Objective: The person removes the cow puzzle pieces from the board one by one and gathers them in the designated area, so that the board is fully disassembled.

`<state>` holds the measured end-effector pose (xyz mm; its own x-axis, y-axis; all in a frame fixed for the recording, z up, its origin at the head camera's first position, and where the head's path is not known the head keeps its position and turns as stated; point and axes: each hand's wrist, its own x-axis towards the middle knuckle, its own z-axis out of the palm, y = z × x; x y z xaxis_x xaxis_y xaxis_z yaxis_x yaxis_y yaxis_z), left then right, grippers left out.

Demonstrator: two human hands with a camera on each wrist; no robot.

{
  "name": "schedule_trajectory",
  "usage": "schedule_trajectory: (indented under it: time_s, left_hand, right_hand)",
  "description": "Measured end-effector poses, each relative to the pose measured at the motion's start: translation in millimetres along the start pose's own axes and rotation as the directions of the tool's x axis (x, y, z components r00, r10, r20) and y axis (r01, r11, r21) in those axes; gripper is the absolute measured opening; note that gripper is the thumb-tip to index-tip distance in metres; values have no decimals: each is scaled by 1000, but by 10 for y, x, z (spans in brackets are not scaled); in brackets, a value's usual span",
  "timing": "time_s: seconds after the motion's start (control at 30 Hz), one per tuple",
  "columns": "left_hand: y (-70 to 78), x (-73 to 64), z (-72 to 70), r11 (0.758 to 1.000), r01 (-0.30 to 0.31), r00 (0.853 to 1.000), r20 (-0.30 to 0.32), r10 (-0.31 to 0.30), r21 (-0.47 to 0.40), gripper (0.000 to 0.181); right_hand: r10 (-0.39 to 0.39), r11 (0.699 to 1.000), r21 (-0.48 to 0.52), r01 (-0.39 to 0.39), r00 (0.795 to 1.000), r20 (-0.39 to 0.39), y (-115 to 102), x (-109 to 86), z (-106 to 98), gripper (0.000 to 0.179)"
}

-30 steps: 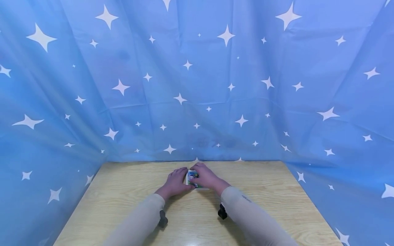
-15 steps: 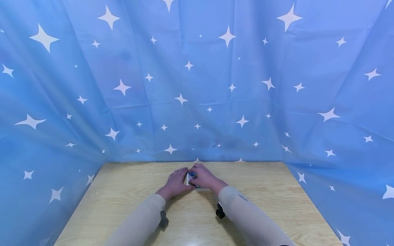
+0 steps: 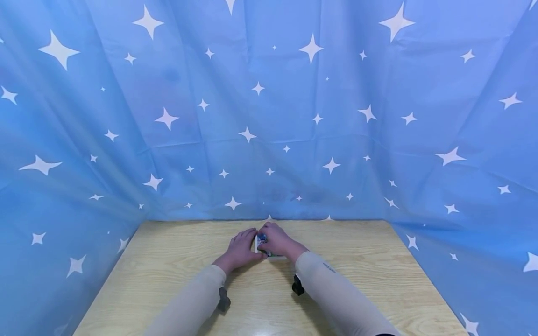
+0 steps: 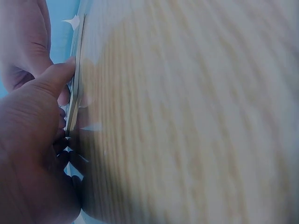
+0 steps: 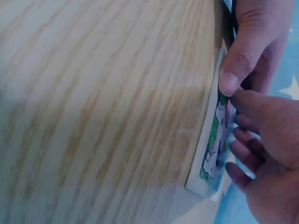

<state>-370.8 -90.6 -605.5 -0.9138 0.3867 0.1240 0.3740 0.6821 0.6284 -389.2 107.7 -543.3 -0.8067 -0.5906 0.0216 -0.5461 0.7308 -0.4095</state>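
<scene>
A small flat board with a white edge and a bright cartoon picture point(image 5: 216, 135) lies on the wooden table in front of me. My left hand point(image 3: 240, 249) holds its left end. The left thumb point(image 5: 230, 81) presses on the near edge, and its fingers reach round the left side. My right hand point(image 3: 277, 240) is over the board's right part, hiding much of the picture. Its thumb and bent fingers point(image 5: 245, 156) are at the picture, the thumb tip close to the left thumb. Whether they pinch a separate piece is hidden.
The pale wood-grain table point(image 3: 260, 298) runs back to a blue curtain point(image 3: 269, 116) with white stars, which also hangs along both sides. A dark device is worn at each wrist under the light sleeves point(image 3: 336, 289).
My right hand and forearm have shifted slightly left over the board, covering more of the picture. The left hand has stayed at its end.
</scene>
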Motion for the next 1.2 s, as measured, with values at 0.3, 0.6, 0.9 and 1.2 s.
schedule_trajectory:
  time_s: [0.3, 0.6, 0.9, 1.2]
  left_hand:
    - [-26, 7, 1, 1000, 7, 1000, 5, -7, 6, 98]
    - [2, 3, -24, 1000, 21, 1000, 14, -21, 7, 97]
    - [15, 10, -10, 999, 35, 999, 15, -35, -13, 96]
    - [-8, 14, -6, 999, 27, 1000, 15, -27, -17, 98]
  right_hand:
    - [17, 1000, 0, -17, 999, 39, -34, 34, -55, 43]
    - [43, 998, 42, -46, 997, 67, -55, 59, -97, 44]
    - [67, 997, 34, -70, 994, 92, -23, 95, -100, 43]
    - [59, 997, 35, -63, 993, 103, -57, 94, -124, 44]
